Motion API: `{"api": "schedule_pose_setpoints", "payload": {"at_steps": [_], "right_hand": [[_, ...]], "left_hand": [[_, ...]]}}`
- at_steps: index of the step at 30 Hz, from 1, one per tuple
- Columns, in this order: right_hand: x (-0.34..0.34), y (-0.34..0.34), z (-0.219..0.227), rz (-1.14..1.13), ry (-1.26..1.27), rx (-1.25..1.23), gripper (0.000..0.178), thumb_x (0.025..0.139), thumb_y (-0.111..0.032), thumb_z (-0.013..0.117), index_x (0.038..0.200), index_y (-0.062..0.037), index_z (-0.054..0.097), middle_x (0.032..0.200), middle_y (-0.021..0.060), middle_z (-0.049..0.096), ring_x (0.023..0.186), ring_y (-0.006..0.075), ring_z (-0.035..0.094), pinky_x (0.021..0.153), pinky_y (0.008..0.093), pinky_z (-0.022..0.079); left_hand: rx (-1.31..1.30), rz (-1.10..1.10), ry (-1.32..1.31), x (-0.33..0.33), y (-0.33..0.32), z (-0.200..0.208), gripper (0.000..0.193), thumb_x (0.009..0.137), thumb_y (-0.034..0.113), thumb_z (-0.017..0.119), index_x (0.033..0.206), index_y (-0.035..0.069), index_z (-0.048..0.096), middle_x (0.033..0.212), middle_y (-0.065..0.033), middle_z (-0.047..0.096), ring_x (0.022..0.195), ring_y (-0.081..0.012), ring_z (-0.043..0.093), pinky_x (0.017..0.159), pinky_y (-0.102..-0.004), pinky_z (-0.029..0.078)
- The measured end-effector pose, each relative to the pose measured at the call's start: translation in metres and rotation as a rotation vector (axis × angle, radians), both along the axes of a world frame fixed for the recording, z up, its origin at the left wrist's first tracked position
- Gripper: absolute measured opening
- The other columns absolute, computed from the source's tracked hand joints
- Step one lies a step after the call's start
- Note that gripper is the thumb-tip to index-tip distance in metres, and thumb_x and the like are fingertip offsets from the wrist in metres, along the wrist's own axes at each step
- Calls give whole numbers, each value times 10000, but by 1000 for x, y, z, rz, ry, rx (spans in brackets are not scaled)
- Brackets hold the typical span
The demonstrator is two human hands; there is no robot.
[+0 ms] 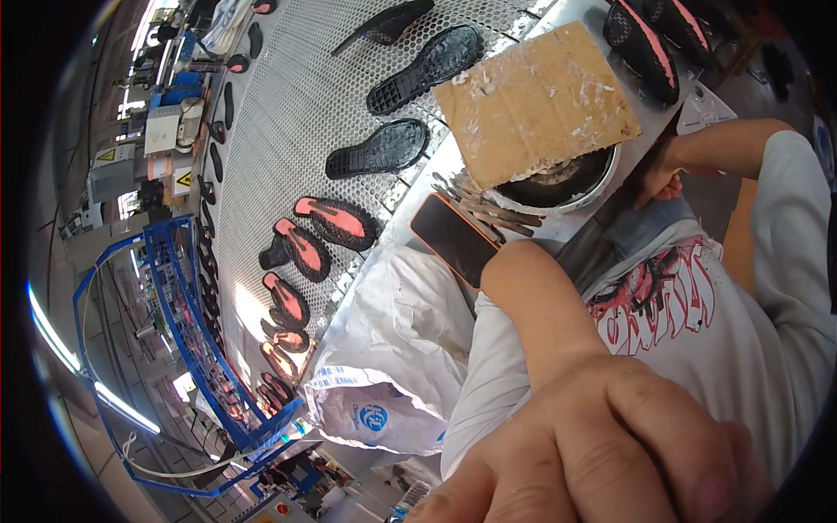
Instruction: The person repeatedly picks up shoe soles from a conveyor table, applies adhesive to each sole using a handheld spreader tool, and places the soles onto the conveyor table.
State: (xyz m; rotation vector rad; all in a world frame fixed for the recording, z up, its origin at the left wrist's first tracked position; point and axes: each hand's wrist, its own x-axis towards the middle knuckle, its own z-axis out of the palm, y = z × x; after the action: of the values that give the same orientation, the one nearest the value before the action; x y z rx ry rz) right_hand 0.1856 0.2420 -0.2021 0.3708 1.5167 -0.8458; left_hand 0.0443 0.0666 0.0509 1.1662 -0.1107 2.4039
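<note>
My left hand [584,436] is raised very close to the camera, back toward it. Its fingers are apart, some tips cut off by the lower edge, and I see nothing in it. Lower than that, my right hand [661,181] rests by my lap beside the bench with its fingers curled; what they hold, if anything, is hidden. Near it stands a round pot [602,187] with a crusted white rim, partly covered by a stained piece of cardboard [540,100]. Beside the pot lie several thin sticks [488,209] and a phone [453,237] with an orange edge.
Black shoe soles [379,148] and black-and-pink shoe pieces [336,222] lie along a perforated metal surface [279,113]. More black-and-pink pieces [645,48] sit beyond the pot. A white sack [401,322] hangs at the bench edge, with a blue metal frame [196,340] to the left.
</note>
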Motion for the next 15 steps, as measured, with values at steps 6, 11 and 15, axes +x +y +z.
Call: {"api": "schedule_pose_setpoints", "payload": {"at_steps": [6, 11, 15], "right_hand": [[2, 0, 7, 15, 28, 7, 713, 884, -636, 327, 749, 4, 611, 699, 131, 646, 607, 215, 606, 611, 361, 487], [15, -10, 15, -92, 15, -1, 706, 876, -650, 342, 751, 0, 588, 678, 124, 617, 602, 206, 582, 607, 354, 472], [12, -20, 20, -24, 28, -11, 677, 879, -637, 355, 747, -13, 585, 673, 111, 616, 593, 196, 576, 603, 354, 469]], "left_hand": [[63, -92, 42, 18, 11, 9, 435, 982, 295, 306, 1095, -61, 528, 1018, -221, 583, 884, -255, 574, 678, -323, 473], [184, -182, 96, 31, 27, 32, 474, 984, 329, 301, 1043, -54, 574, 938, -236, 618, 789, -284, 624, 601, -341, 507], [194, -123, 291, 19, 22, 54, 532, 996, 340, 263, 896, -77, 577, 734, -213, 629, 582, -281, 603, 495, -307, 477]]}}
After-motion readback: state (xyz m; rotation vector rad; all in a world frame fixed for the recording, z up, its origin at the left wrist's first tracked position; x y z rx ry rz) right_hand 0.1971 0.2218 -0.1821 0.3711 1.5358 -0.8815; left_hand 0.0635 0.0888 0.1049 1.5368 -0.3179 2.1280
